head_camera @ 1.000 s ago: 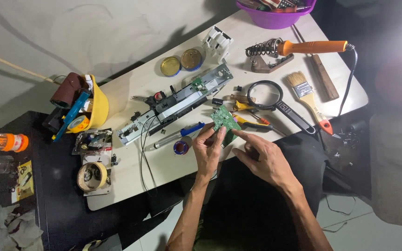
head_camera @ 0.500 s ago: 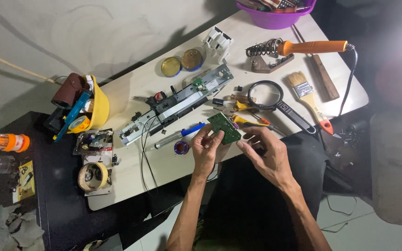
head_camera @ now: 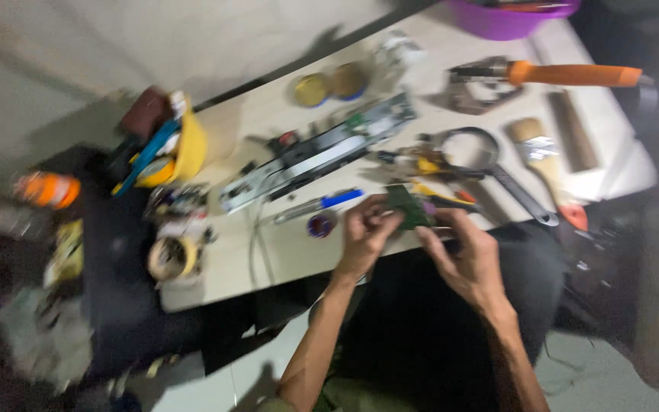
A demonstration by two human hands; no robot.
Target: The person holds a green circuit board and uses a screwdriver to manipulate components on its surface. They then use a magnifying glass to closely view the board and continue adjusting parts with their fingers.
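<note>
- Your left hand (head_camera: pixel 364 236) pinches the near-left edge of the small green circuit board (head_camera: pixel 408 206), its grip clamped on it.
- Your right hand (head_camera: pixel 467 255) clamps the board's right side.
- The board hangs just over the pale desk's (head_camera: pixel 284 252) near edge, right of the blue-handled screwdriver (head_camera: pixel 318 206).

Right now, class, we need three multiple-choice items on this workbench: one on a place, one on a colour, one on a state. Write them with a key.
1. Where is the magnifier?
A. under the table
B. on the table, beyond the hands
C. in the bowl

2. What colour is the soldering iron's handle?
A. orange
B. green
C. white

3. How is the green board held?
A. lying untouched
B. by one hand only
C. between left hand and right hand

Key: 1 B, it lies past the hands; 2 A, the handle shows orange; 3 C, both hands grip it.
</note>
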